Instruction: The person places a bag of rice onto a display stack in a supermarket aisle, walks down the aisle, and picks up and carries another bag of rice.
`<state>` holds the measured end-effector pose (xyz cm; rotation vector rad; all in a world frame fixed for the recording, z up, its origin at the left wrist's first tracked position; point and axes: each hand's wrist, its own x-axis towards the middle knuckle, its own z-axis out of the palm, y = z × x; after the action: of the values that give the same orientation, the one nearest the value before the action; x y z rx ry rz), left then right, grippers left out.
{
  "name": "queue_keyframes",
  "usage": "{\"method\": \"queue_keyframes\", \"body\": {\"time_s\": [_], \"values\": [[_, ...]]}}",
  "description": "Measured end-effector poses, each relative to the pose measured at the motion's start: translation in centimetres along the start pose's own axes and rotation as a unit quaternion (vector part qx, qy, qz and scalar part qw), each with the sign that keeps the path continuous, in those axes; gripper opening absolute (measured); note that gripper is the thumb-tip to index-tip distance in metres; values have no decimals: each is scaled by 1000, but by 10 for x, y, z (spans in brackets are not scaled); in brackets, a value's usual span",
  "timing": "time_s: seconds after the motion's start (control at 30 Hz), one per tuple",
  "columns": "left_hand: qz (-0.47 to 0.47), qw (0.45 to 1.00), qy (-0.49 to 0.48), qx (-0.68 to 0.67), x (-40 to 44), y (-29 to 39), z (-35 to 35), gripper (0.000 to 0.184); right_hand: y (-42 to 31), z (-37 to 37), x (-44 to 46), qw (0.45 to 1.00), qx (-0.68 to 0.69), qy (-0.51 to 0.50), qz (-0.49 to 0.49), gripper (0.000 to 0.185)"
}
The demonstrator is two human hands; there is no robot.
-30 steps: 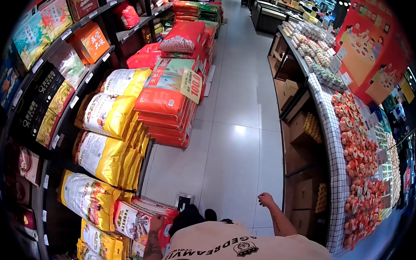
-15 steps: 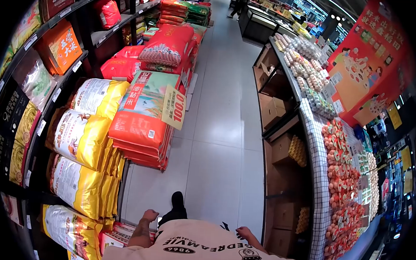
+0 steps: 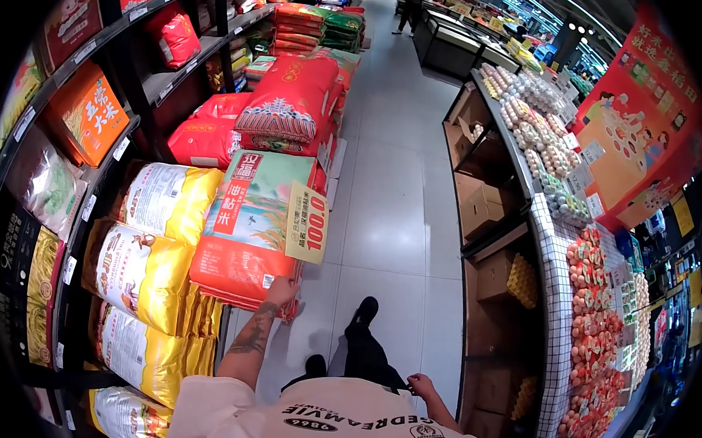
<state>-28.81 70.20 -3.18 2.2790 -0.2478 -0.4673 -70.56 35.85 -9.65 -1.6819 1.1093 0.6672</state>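
My left hand (image 3: 282, 292) is at the front corner of the stack of red and green rice bags (image 3: 245, 214), just below the yellow price sign (image 3: 308, 223). Its fingers are too small and partly hidden to make out. My right hand (image 3: 420, 385) hangs low beside my body over the aisle, near the lower shelves on the right. Its fingers look curled, and whether anything is in them is too small to tell. Yellow and white rice bags (image 3: 141, 268) are piled left of my left arm.
Shelves with packaged goods (image 3: 89, 114) run along the left. Red rice bags (image 3: 290, 99) lie farther up the aisle. On the right stands a long table with a checked cloth (image 3: 552, 282) and netted eggs (image 3: 592, 339). A person (image 3: 411, 10) stands far ahead.
My left hand has moved forward from beside my body to the red and green bags. The bags are closer, and my feet have shifted along the aisle. My right hand stays low.
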Motion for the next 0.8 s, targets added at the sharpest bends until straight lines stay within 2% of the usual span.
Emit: {"method": "queue_keyframes", "body": {"time_s": [0.07,0.13,0.2,0.23,0.33,0.4,0.43,0.5,0.57,0.67,0.7,0.73,0.8], "values": [[46,997,34,54,30,9,1,35,-21,-8,1,997,-57,-40,45,32],[73,988,82,105,58,12,-3,39,-20,-19,35,995,-32,-55,75,32],[81,975,145,148,84,15,-6,43,-38,-31,70,995,-47,-57,66,31],[64,968,145,193,93,19,-14,43,-56,-42,85,995,-59,-60,55,32],[26,961,98,257,153,-49,-12,39,-105,-91,128,992,-95,-69,40,32],[-129,960,84,233,132,-3,-31,34,-154,-118,170,991,-101,-80,39,33],[-136,955,95,248,124,10,-36,33,-173,-133,199,996,-68,-62,13,33],[-126,948,130,261,142,19,-26,33,-227,-169,239,997,-36,-18,-64,29],[-99,945,170,263,168,-10,-17,34,-288,-200,254,990,30,44,-133,28],[-99,975,165,109,200,-29,-19,35,-343,-234,283,982,54,72,-166,30],[-175,976,113,60,217,-11,-29,35,-355,-241,290,983,31,76,-163,30],[-168,972,147,71,231,2,-36,32,-370,-247,299,983,7,81,-165,30],[-52,959,273,61,257,16,-44,32,-388,-251,315,982,-25,81,-172,30]]}}
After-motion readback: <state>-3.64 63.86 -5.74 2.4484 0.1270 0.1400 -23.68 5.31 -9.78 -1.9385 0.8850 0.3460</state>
